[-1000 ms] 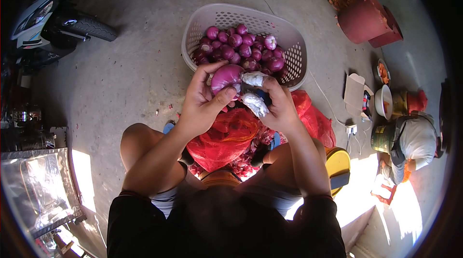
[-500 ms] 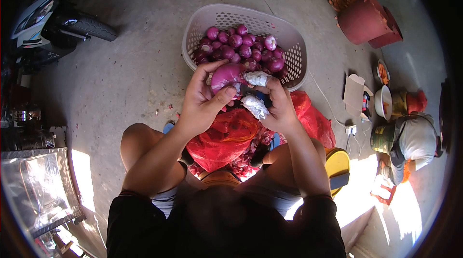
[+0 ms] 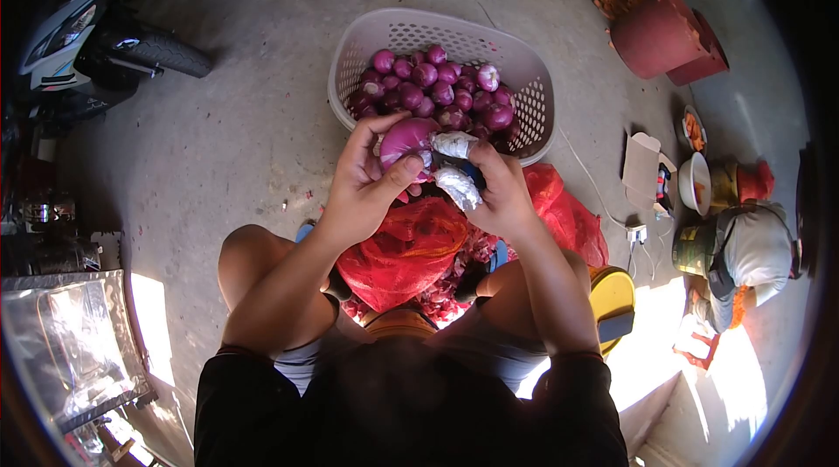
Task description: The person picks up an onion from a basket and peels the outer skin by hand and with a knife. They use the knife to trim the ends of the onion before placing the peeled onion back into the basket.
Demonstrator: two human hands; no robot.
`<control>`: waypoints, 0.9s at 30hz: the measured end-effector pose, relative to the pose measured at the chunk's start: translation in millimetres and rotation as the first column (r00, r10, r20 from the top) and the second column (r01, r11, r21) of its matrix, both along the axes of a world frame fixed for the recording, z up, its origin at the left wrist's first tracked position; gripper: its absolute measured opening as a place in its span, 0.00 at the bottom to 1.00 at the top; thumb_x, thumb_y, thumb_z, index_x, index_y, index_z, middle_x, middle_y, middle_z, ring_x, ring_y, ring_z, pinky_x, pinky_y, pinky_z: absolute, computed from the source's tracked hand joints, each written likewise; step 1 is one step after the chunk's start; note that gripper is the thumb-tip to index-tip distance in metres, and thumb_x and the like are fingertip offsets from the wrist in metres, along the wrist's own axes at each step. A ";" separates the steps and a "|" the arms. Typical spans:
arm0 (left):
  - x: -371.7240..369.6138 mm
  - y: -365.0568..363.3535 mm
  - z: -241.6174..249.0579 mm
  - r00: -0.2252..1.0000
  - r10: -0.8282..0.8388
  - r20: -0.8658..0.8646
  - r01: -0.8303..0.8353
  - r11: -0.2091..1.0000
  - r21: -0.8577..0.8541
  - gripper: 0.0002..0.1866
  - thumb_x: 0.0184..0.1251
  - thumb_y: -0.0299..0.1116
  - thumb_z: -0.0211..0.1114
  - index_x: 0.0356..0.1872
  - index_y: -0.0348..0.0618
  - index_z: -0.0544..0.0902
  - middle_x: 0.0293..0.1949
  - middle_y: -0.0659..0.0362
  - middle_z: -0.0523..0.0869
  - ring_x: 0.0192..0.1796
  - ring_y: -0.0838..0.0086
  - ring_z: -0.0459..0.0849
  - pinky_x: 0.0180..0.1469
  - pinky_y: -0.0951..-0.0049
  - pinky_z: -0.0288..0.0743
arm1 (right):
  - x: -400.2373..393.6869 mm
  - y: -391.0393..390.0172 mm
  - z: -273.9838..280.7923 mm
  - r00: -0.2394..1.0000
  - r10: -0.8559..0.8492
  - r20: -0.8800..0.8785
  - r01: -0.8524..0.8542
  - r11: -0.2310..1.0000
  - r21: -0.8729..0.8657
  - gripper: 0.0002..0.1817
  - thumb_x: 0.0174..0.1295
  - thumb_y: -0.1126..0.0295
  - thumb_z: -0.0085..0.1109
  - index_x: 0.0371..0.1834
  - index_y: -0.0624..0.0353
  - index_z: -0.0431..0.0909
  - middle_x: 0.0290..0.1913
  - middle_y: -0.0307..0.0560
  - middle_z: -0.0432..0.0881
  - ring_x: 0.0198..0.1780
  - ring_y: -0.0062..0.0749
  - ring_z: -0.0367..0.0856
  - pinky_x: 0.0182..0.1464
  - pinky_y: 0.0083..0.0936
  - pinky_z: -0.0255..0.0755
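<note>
Purple onion (image 3: 405,140) is clamped in our left hand (image 3: 361,193); whether our right hand (image 3: 501,193), beside it, grips anything, we can't tell.

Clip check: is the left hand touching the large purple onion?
Touching. The head view shows the left hand holding the purple onion, its thumb lying over the onion's near side.

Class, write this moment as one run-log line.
left hand: holding onion | right hand: wrapped fingertips at onion | basket: holding onions
</note>
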State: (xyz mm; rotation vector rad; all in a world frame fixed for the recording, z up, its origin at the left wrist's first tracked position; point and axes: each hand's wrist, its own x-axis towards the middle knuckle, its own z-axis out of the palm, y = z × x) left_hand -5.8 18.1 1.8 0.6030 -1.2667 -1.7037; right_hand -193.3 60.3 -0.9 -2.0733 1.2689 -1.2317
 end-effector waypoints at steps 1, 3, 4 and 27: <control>0.7 0.4 0.3 1.000 -0.004 0.004 0.004 1.000 0.013 0.25 0.65 0.32 0.63 0.59 0.38 0.64 0.48 0.56 0.79 0.37 0.80 0.79 0.34 0.81 0.75 | 3.0 -0.4 1.1 1.000 -0.002 0.017 0.003 1.000 -0.028 0.24 0.46 0.78 0.64 0.50 0.60 0.70 0.42 0.54 0.82 0.40 0.49 0.83 0.40 0.32 0.76; 2.1 2.0 1.4 1.000 -0.031 0.000 0.031 0.999 0.024 0.25 0.65 0.32 0.63 0.59 0.39 0.64 0.48 0.56 0.79 0.38 0.79 0.79 0.35 0.81 0.76 | 8.8 -1.7 -0.8 0.989 -0.026 0.143 0.034 0.998 -0.054 0.23 0.48 0.79 0.63 0.49 0.61 0.70 0.43 0.54 0.81 0.41 0.47 0.83 0.42 0.31 0.76; 2.5 2.6 2.3 0.999 -0.044 -0.003 0.045 0.999 0.029 0.25 0.65 0.32 0.62 0.59 0.39 0.64 0.48 0.56 0.78 0.39 0.79 0.79 0.36 0.80 0.76 | 10.0 -2.0 -2.7 0.978 -0.035 0.205 0.050 0.997 -0.066 0.22 0.49 0.80 0.62 0.49 0.61 0.71 0.43 0.54 0.81 0.42 0.46 0.83 0.43 0.30 0.76; 1.0 -0.6 1.8 0.997 -0.023 -0.069 0.022 1.000 -0.010 0.25 0.66 0.29 0.60 0.61 0.37 0.63 0.51 0.55 0.77 0.44 0.77 0.78 0.40 0.76 0.77 | 7.0 -1.0 -10.4 0.991 -0.014 0.136 0.017 1.000 -0.020 0.22 0.49 0.76 0.66 0.48 0.59 0.69 0.40 0.54 0.82 0.39 0.47 0.84 0.38 0.30 0.76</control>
